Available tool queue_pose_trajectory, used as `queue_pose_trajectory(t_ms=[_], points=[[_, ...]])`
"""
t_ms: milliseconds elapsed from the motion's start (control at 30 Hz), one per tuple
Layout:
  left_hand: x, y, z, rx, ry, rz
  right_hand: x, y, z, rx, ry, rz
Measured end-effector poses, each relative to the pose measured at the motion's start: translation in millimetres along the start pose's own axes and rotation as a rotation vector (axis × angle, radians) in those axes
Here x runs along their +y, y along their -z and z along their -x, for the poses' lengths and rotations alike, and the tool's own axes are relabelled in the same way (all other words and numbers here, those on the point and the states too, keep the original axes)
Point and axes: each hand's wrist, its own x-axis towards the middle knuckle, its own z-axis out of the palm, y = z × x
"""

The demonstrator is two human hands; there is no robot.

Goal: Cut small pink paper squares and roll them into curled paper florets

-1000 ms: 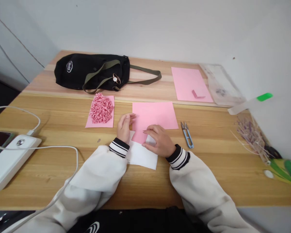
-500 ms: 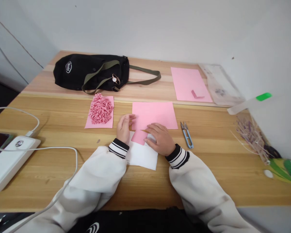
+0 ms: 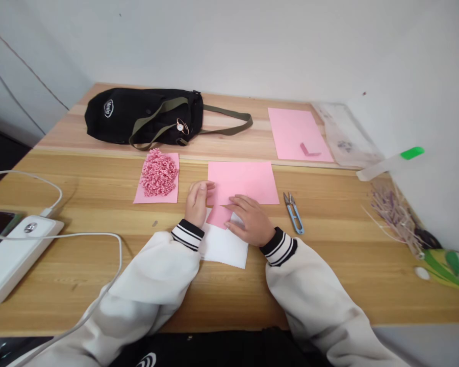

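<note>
A small pink paper piece [image 3: 219, 217] lies between my hands, over a white paper sheet [image 3: 224, 250]. My left hand [image 3: 196, 204] rests on its side left of the piece, fingers stretched towards the larger pink sheet [image 3: 248, 178] behind and nothing gripped. On the right, my right hand [image 3: 252, 221] is palm down with fingers apart. Its thumb touches or nearly touches the small piece's right edge, and its fingertips reach the edge of the larger sheet. Part of the white sheet is covered by the right hand.
Blue-handled thread snips [image 3: 294, 213] lie to the right. Pink flower stamens [image 3: 158, 173] are heaped on a pink sheet at left. A black bag [image 3: 137, 114] and another pink sheet [image 3: 298, 132] lie at the back. A white power bank [image 3: 23, 255] with its cable occupies the left; dried stems [image 3: 396, 209] the right.
My right thumb and fingers have shifted slightly left, beside the small pink piece. My left hand has barely moved. The whole view has tilted a little.
</note>
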Motion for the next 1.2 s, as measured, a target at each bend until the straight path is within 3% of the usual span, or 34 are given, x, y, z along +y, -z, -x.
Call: queue_pose_trajectory(t_ms=[267,367,533,700,800,1000,1200], points=[[1,0.4,0,-0.007,-0.001,-0.024,-2,1,-1,-0.026,0.01,0.0],[1,0.9,0,-0.007,-0.003,-0.021,-2,1,-1,0.031,-0.026,0.016],[-2,1.5,0,-0.006,-0.011,-0.008,9,6,1,0.261,-0.385,0.131],[-2,1.8,0,-0.014,-0.021,-0.047,23,15,3,0.254,-0.585,0.232],[4,1.7,1,-0.089,-0.119,-0.172,25,16,3,0.203,-0.608,0.252],[14,-0.5,8,-0.391,-0.472,-0.621,25,14,3,0.161,-0.618,0.275],[15,-3.9,11,-0.5,-0.52,-0.935,27,13,4,0.184,-0.601,0.267]])
